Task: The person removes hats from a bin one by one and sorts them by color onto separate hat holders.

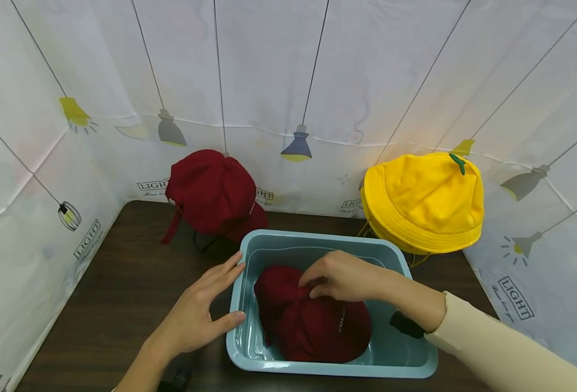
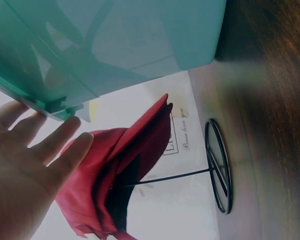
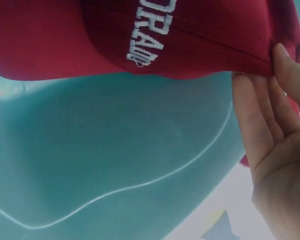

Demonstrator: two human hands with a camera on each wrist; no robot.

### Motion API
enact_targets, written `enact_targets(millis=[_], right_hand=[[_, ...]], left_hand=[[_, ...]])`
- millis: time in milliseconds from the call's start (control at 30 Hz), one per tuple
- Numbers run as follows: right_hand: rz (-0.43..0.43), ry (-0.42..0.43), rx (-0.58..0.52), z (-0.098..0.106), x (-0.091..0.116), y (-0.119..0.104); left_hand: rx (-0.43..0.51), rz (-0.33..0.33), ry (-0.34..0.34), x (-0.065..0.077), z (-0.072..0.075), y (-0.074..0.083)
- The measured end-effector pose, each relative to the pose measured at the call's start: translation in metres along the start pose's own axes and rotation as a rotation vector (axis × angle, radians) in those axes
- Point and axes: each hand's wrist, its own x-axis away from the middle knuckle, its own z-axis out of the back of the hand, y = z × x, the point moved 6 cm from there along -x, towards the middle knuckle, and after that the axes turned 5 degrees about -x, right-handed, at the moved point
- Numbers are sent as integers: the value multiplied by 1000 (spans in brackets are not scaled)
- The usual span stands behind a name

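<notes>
Inside a blue plastic bin point(image 1: 401, 348) lies a dark red baseball cap point(image 1: 313, 332), its brim toward the lower right and white lettering on its front. My right hand point(image 1: 342, 275) pinches the cap's edge between thumb and fingers; the right wrist view shows this hand point(image 3: 280, 120) at the cap's fabric point(image 3: 215, 35). With fingers spread, my left hand point(image 1: 200, 307) touches the bin's left rim. In the left wrist view its fingertips lie along the bin's edge point(image 2: 140, 45).
A second dark red cap point(image 1: 214, 196) sits on a black wire stand point(image 2: 220, 167) behind the bin's left corner. Back right is a yellow bucket hat point(image 1: 425, 201) with a green sprout. The dark wooden table point(image 1: 97, 305) meets a printed white curtain point(image 1: 268, 65).
</notes>
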Motion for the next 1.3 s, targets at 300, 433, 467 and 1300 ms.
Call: enact_targets(millis=[300,433,467,1300], right_hand=[[-51,32,-56,12,9,-5],[-40,45,-48,15,13,-7],[-36,48,-44,16,13,-7],[-1,188,-46,45,23,-30]], left_hand=[[1,-8,0,0,-1,1],[-4,-4,-2,0,-2,0],[-5,-3,-3,0,-2,0],[8,-1,4,1,0,-1]])
